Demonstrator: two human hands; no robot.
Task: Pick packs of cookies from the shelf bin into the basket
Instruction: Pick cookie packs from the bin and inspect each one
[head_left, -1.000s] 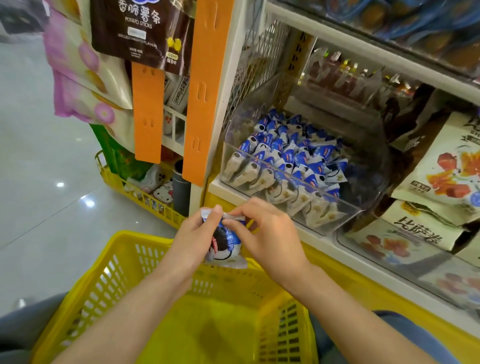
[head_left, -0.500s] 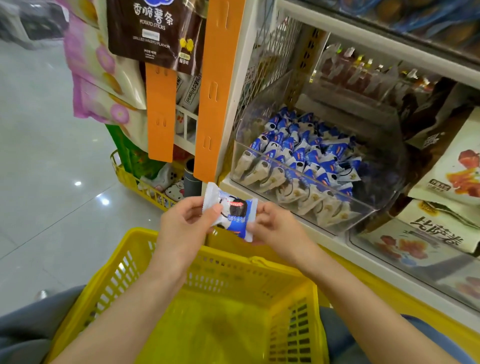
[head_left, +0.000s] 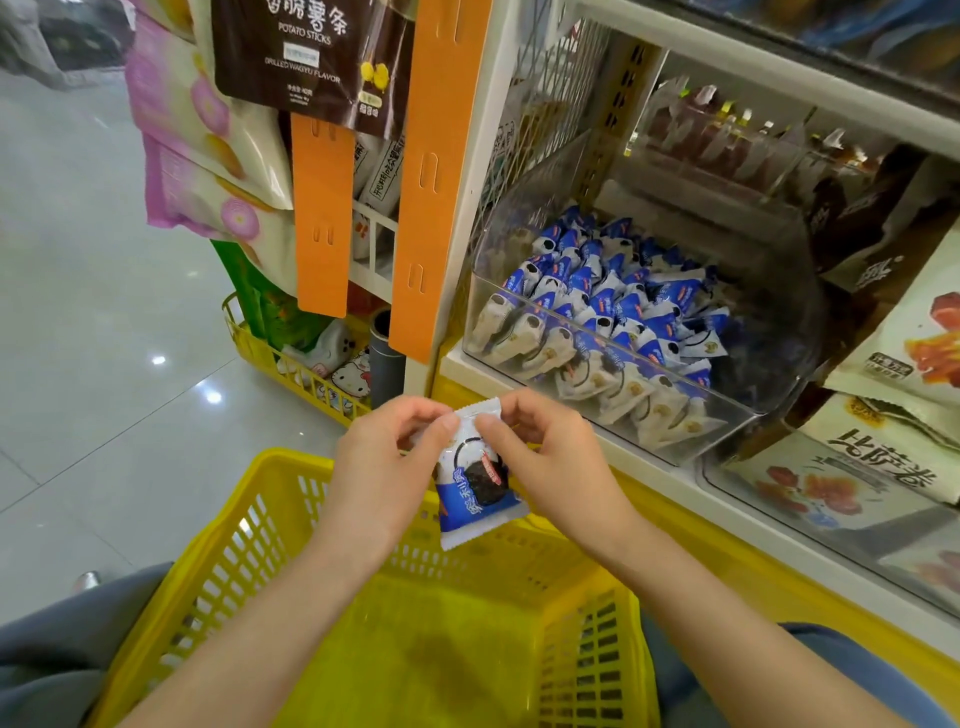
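Here left hand (head_left: 384, 467) and right hand (head_left: 550, 457) pinch a glossy, crimp-edged cookie pack (head_left: 475, 499).

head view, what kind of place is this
Probably a shop's snack aisle: a shelf bin full of cookie packs, snack bags hanging on strips, and a yellow basket.

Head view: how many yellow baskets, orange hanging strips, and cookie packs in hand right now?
Yellow baskets: 2, the near basket and the floor basket
Orange strips: 2, the short strip and the long strip
Cookie pack pinched by the left hand and right hand: 1
Total: 5
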